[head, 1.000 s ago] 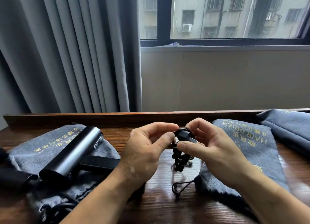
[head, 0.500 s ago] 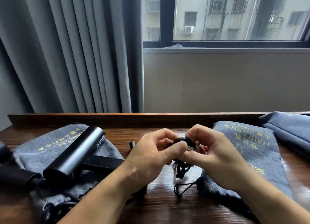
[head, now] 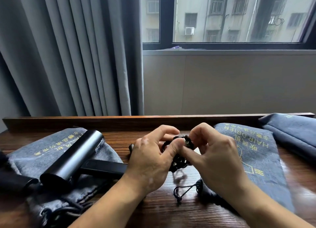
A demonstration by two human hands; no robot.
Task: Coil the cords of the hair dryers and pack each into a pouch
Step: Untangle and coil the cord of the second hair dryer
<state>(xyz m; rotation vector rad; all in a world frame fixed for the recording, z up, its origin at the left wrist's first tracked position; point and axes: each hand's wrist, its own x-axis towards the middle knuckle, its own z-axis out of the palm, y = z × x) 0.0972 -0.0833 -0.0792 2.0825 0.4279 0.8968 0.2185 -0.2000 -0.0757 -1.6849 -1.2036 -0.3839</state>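
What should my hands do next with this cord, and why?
Probably finish securing the coil before packing. The left hand and right hand both pinch the bundled cord, and the hair dryer lies on top of its pouch, not inside.

The left hand (head: 150, 161) and right hand (head: 217, 159) are meeting over the middle of the table (head: 159, 210), pinching a cord (head: 179, 161) between them. At 9 o'clock from them, a hair dryer (head: 73, 157) is lying on a pouch (head: 39, 152). At 3 o'clock a second pouch (head: 253, 152) is lying, with a third pouch (head: 294, 130) behind it at 2 o'clock.
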